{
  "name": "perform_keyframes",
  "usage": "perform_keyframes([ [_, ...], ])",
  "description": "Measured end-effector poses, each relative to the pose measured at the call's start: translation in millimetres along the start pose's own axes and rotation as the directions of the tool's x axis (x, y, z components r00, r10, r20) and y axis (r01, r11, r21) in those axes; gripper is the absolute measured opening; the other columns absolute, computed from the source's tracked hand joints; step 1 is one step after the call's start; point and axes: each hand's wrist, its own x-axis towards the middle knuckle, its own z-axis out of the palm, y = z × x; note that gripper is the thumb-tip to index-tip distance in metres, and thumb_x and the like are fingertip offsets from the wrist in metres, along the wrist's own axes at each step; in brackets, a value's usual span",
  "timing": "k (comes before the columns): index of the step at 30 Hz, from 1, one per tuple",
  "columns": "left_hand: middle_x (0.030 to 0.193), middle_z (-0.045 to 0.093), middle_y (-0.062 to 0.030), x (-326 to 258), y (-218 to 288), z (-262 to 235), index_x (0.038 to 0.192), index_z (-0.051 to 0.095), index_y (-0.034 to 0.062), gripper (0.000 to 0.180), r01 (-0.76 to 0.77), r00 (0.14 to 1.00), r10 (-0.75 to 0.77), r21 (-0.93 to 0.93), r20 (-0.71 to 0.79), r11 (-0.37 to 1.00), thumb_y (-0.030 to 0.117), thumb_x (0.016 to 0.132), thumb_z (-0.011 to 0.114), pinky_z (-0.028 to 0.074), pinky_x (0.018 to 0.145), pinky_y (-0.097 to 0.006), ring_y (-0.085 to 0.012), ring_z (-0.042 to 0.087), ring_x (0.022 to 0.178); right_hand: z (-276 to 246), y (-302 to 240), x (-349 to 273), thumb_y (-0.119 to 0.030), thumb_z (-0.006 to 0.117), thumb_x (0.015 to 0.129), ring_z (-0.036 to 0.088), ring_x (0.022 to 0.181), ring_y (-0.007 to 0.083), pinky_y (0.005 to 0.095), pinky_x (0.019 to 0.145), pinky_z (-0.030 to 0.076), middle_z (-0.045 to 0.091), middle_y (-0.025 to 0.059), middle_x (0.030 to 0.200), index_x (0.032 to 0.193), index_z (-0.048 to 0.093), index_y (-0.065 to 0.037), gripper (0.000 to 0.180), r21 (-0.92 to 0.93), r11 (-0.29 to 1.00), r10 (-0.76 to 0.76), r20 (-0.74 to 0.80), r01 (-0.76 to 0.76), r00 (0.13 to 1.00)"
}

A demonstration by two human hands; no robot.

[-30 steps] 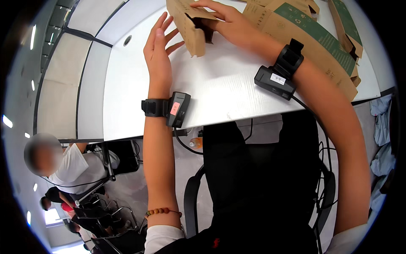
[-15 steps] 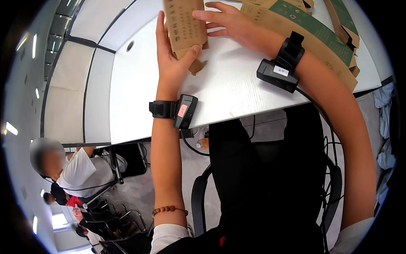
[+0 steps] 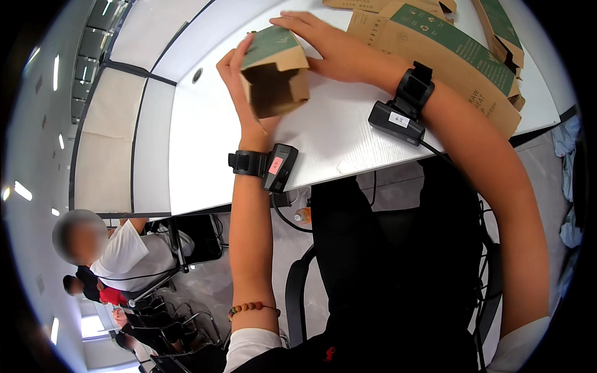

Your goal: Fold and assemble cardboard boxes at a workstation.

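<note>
A brown and green cardboard box (image 3: 274, 50) is held up above the far side of the white table, its unsealed end facing me so that the dark inside shows. My left hand (image 3: 239, 84) wraps its left side, some fingers hidden behind it. Along the far right edge my right hand (image 3: 323, 46) grips the box, fingers reaching over the far end and the thumb side by its right wall. A loose flap hangs from the box's near lower edge. Each wrist wears a black strap with a small black device.
Flattened brown and green cartons (image 3: 448, 56) lie stacked at the table's right. The white table (image 3: 205, 149) ends in low partition panels (image 3: 102, 143) on the left. A seated person (image 3: 124, 255) is beyond the left edge. A bottle (image 3: 303, 215) stands below the table.
Both hands have turned the box, so its printed brown side has given way to a green side and the hollow end. The box has come slightly nearer to me.
</note>
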Motion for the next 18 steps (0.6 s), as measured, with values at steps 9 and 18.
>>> perform_keyframes([
  [9, 0.136, 0.049, -0.0124, -9.4, -19.6, -4.1, 0.144, 0.045, 0.0074, 0.073, 0.397, 0.918, -0.394, -0.140, 0.045, 0.907, 0.006, 0.080, 0.081, 0.048, 0.104, -0.039, -0.0272, 0.055, 0.123, -12.2, -35.2, 9.5, -0.016, 0.062, 0.096, 0.066, 0.117, 0.0251, 0.0364, 0.093, 0.058, 0.054, 0.0124, 0.149, 0.156, 0.044, -0.023, 0.063, 0.581, 0.762, 0.196, 0.212, -0.285, 0.957],
  [18, 0.157, 0.034, -0.0176, -8.4, -8.1, 2.2, 0.158, 0.033, 0.0126, 0.087, 0.467, 0.878, -0.306, -0.516, 0.368, 0.718, 0.006, 0.083, 0.077, 0.049, 0.109, -0.044, -0.0323, 0.049, 0.137, -1.8, -10.7, 12.8, -0.024, 0.063, 0.083, 0.071, 0.089, 0.0268, 0.0356, 0.079, 0.057, 0.073, 0.0136, 0.105, 0.152, 0.052, -0.021, 0.069, 0.285, 0.955, 0.123, -0.107, -0.088, 0.987],
])
